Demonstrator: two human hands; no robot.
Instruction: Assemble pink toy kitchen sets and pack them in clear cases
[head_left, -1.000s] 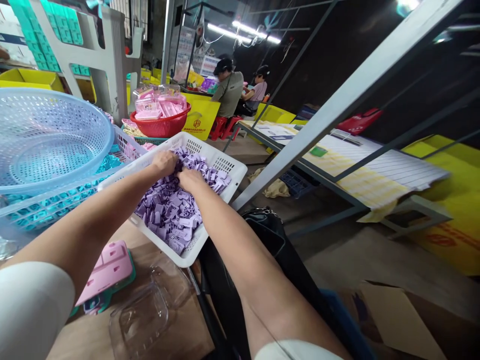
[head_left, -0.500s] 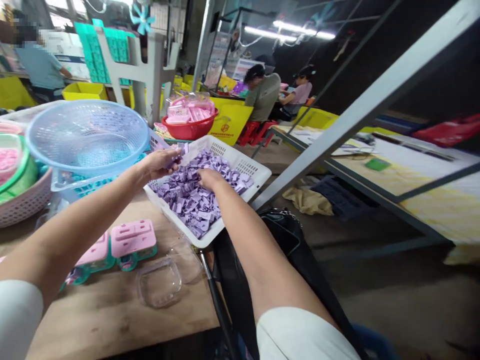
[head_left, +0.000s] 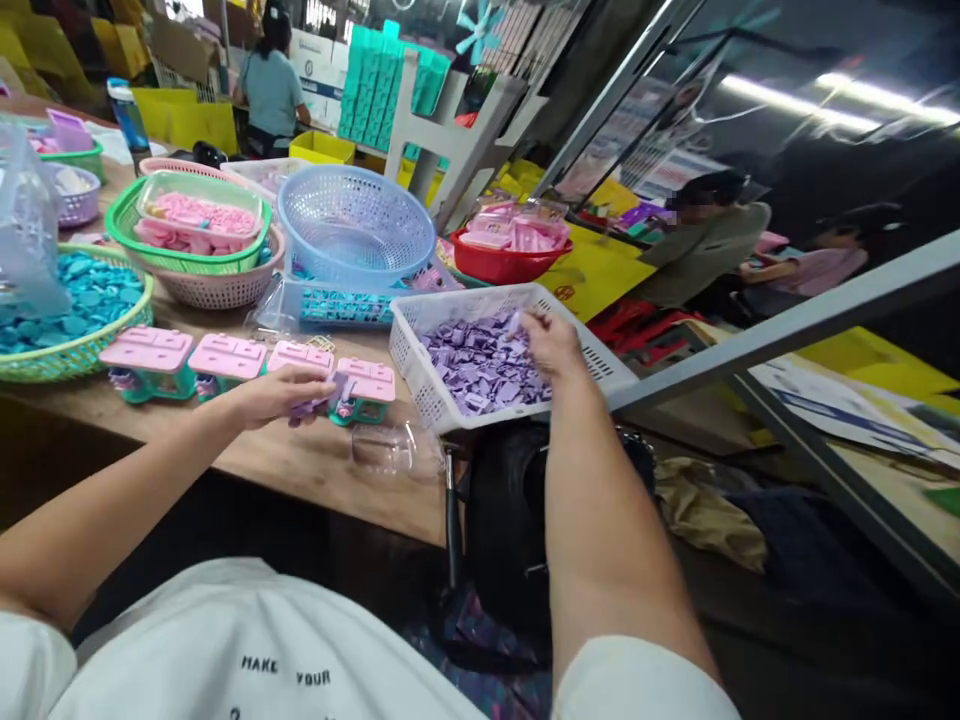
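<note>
My left hand (head_left: 289,393) is closed around a few small purple plastic pieces (head_left: 341,385), held over the table in front of the pink-and-teal toy boxes (head_left: 367,380). Over the right part of a white basket (head_left: 420,385), my right hand (head_left: 553,340) pinches one purple piece (head_left: 515,322). The basket holds a heap of loose purple pieces (head_left: 480,365). Four-sided clear plastic covers (head_left: 386,450) lie on the table below the toy boxes, near the basket.
A blue colander (head_left: 356,215) rests on a crate behind the toy boxes. Green basket (head_left: 116,215) and teal-filled basket (head_left: 75,300) stand left. A red bowl (head_left: 510,260) of pink parts is behind the white basket. A metal bar (head_left: 787,310) slants at right; a black bag (head_left: 510,500) hangs below.
My left hand has left the basket with purple pieces and moved toward the toy boxes. My right hand has risen from the heap with a piece. The view has swung left.
</note>
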